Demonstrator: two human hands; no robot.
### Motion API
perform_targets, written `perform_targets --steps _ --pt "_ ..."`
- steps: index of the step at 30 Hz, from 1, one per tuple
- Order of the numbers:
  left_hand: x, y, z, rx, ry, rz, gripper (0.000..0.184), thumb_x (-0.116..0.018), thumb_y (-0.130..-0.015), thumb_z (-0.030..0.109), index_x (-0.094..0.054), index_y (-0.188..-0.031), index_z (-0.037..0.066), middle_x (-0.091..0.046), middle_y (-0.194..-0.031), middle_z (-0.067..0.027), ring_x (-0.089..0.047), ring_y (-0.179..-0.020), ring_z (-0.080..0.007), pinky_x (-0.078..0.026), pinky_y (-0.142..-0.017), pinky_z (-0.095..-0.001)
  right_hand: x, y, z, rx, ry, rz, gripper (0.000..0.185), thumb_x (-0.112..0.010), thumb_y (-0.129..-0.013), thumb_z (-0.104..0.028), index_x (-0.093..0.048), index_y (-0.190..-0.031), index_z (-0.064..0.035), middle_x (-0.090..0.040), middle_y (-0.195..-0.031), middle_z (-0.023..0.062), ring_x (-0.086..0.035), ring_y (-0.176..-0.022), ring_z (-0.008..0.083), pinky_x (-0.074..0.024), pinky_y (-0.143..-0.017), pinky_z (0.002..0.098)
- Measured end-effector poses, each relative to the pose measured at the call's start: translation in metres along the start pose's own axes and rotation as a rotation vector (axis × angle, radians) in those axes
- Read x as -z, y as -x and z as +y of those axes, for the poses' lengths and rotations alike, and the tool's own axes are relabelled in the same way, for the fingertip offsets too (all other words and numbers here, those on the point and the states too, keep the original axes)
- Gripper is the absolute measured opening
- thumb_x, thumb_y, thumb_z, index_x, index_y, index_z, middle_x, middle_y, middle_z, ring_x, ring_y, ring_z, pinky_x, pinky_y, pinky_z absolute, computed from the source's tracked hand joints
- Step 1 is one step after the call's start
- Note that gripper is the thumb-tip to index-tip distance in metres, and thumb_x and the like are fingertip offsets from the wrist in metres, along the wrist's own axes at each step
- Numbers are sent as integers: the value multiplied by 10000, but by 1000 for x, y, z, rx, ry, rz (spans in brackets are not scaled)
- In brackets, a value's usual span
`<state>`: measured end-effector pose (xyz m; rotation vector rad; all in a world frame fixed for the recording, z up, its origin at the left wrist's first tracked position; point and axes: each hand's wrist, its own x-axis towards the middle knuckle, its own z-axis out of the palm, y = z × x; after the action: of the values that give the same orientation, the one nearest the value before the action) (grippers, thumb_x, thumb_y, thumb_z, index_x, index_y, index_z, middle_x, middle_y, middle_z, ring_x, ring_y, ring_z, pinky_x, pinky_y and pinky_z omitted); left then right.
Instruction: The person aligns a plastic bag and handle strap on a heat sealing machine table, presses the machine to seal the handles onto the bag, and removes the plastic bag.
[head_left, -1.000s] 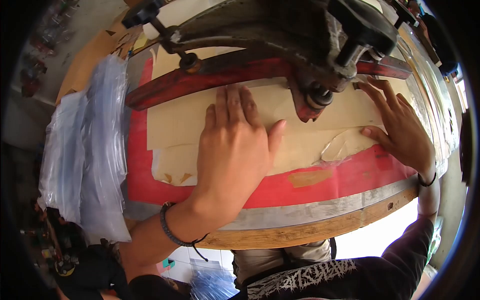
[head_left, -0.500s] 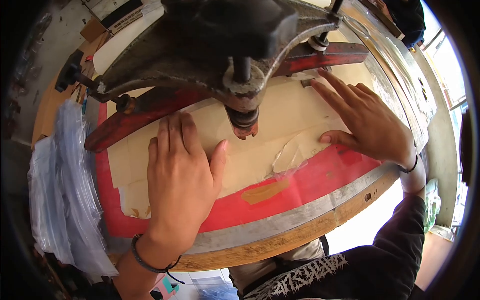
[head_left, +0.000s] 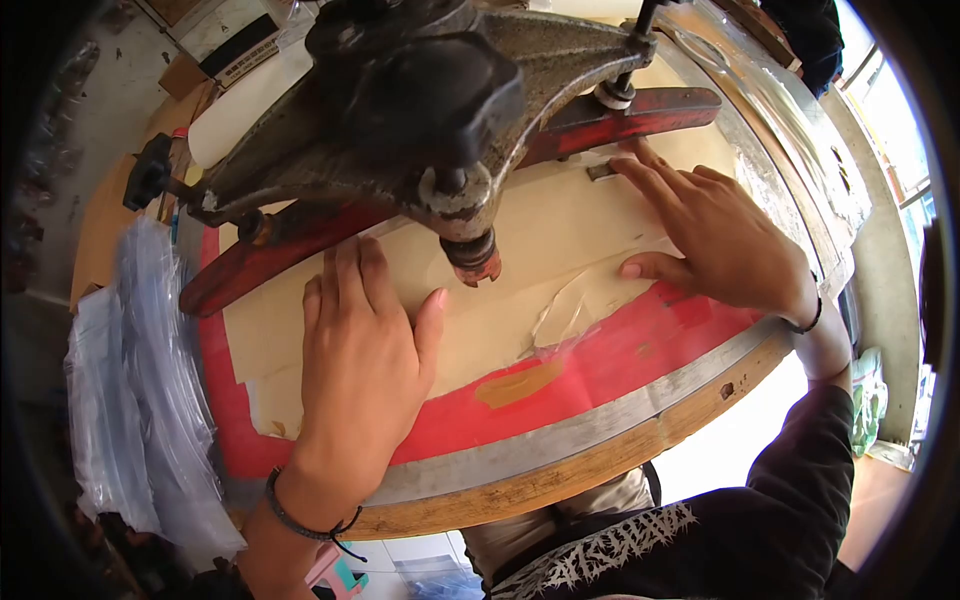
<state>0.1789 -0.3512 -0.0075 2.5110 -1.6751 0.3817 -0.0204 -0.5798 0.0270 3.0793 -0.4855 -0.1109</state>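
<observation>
My left hand (head_left: 360,360) lies flat on a tan sheet (head_left: 470,350), its fingertips reaching to the edge of a red bar (head_left: 300,250). To the right, my right hand (head_left: 715,240) rests with fingers stretched out and thumb apart on the same sheet. Its fingertips are beside a small dark flat piece (head_left: 602,171), close to the bar's right part; whether they touch the piece I cannot tell. Under the tan sheet shows a red surface (head_left: 540,410). A dark metal machine frame with a black knob (head_left: 440,100) hangs above, partly hiding the bar.
Clear plastic bags (head_left: 140,390) hang at the left of the round-edged wooden table (head_left: 560,475). A torn clear film patch (head_left: 565,318) lies on the sheet. A white roll (head_left: 250,110) stands behind. Another person's dark clothing (head_left: 805,40) shows at the top right.
The view has shifted a little, so the machine frame and its black knob appear lower and further left. Both hands stay in nearly the same places on the sheet.
</observation>
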Motion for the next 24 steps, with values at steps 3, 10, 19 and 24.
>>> perform_targets --steps 3,10,19,24 --pt "-2 0 -2 -36 -20 25 585 -603 -943 324 -458 -1271 -138 -518 -1263 -283 -526 -1189 -385 -404 -1025 -448 -2 0 -1 -5 -22 16 849 -558 -897 -620 -302 -1479 -57 -413 -1482 273 -542 -1234 418 -367 -1081 512" --pt "0 0 -2 16 58 -22 560 -559 -975 267 -406 -1344 -126 -465 -1343 -318 -500 -1195 -466 -409 -1024 -492 -4 1 -1 17 22 28 851 -552 -900 -606 -302 -1480 -35 -368 -1521 245 -550 -1221 411 -380 -1077 506" --pt "-1 0 -2 -6 -18 -8 640 -574 -958 338 -444 -1354 -147 -499 -1314 -314 -499 -1242 -421 -376 -1111 -462 3 3 -4 -11 47 -35 870 -526 -902 -617 -294 -1485 -14 -291 -1578 190 -591 -1151 400 -404 -1054 502" --pt "0 0 -1 1 -6 -5 640 -573 -957 342 -451 -1352 -146 -503 -1312 -310 -498 -1249 -418 -387 -1101 -461 -1 3 -2 30 69 23 876 -532 -897 -617 -291 -1490 -20 -309 -1566 188 -599 -1122 400 -411 -1034 482"
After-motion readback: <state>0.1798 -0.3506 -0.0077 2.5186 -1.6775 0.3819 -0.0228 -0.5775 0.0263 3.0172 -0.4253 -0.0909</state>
